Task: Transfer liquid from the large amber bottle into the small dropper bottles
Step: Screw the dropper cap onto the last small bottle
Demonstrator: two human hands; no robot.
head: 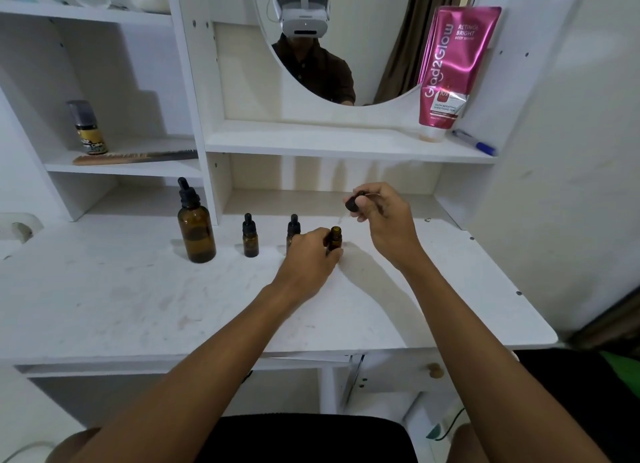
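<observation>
Uncapped small dropper bottle [335, 238] is gripped upright on the white desk [138, 289] by left hand [310, 254]; black dropper cap [352, 203] is pinched by right hand [384, 216] just above.

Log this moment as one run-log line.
left hand: steadies open small bottle | right hand: holds dropper cap lifted | large amber bottle: capped

Glossy amber glass forms the large bottle [196, 232] and the small dropper bottles [250, 243], each topped with a matt black rubbery dropper cap. The white desk top [138, 289] looks smooth, laminated and faintly smudged. A shiny metallic-pink plastic tube [453, 71] stands on the shelf, beside the smooth, reflective mirror [374, 47].
</observation>
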